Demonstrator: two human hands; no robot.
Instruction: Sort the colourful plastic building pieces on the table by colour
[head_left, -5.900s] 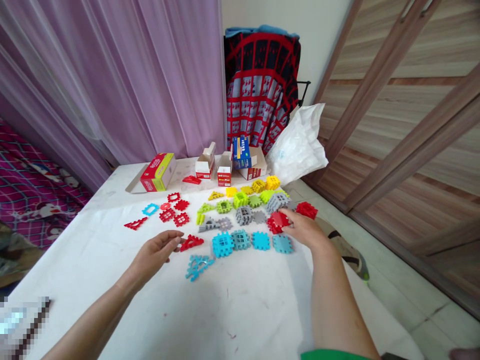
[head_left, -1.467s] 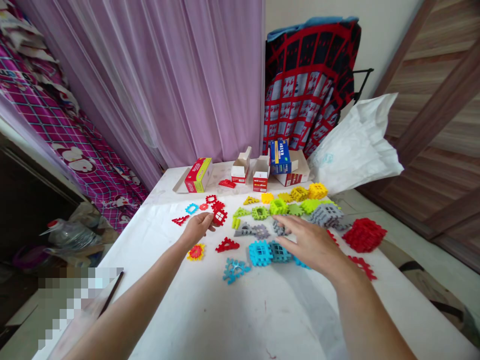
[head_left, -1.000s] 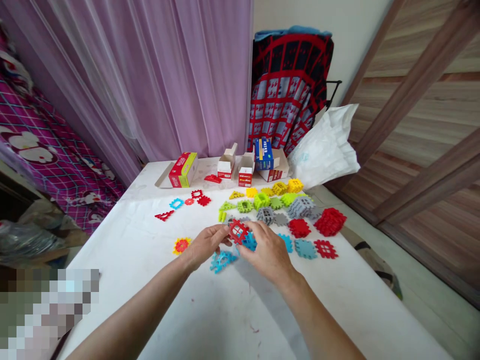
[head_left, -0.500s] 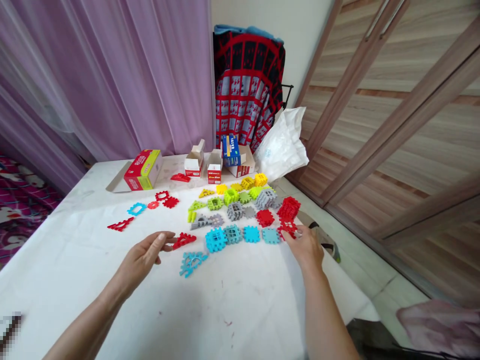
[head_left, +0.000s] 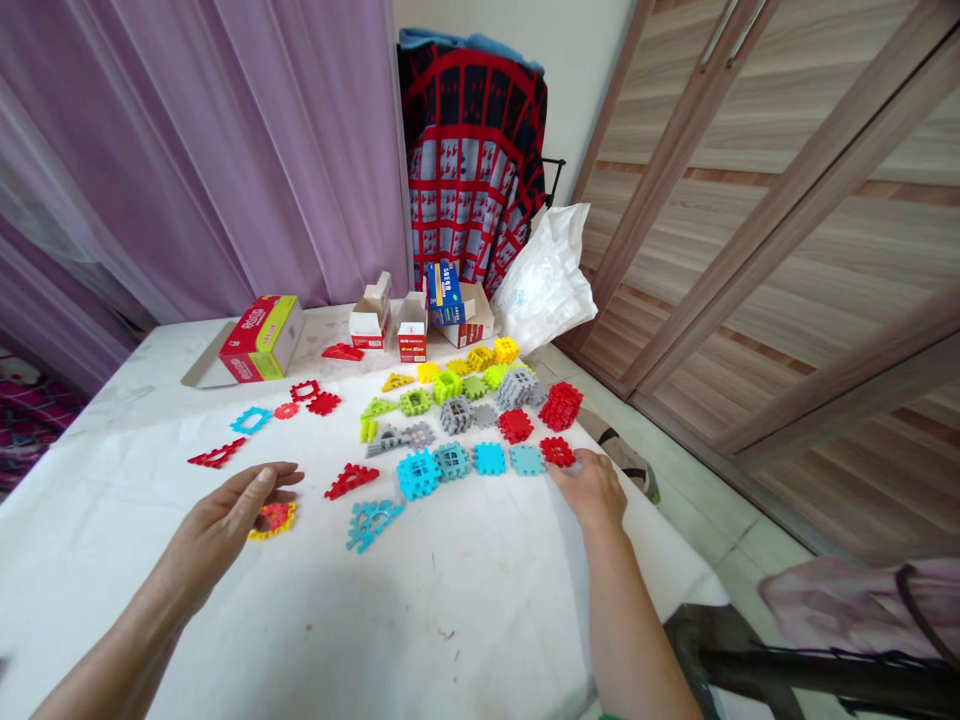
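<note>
My left hand [head_left: 229, 515] hovers over the left part of the table with its fingers stretched out and nothing in them. Just beside and partly behind it lies a red-and-yellow toy piece [head_left: 281, 518]. A red triangular piece [head_left: 352, 481] and a blue triangular piece [head_left: 373, 522] lie to its right. My right hand [head_left: 594, 490] has its thumb and fingers at the near edge of a red square interlocking piece [head_left: 556, 450]; some fingers are hidden. Close by are a pale teal square [head_left: 527, 460], a flat red square [head_left: 515, 426] and a stack of red squares [head_left: 561, 405].
Rows of yellow [head_left: 480, 357], green [head_left: 448, 386], grey [head_left: 456, 415] and blue [head_left: 418, 474] pieces spread across the white-covered table [head_left: 450, 620]. Opened boxes [head_left: 412, 340], a red-yellow box [head_left: 262, 338] and a white bag [head_left: 544, 280] stand at the back.
My left hand has moved left, away from the red triangular piece, which now lies free. The red piece at my right hand sits flatter, apart from the red stack. The view has shifted slightly.
</note>
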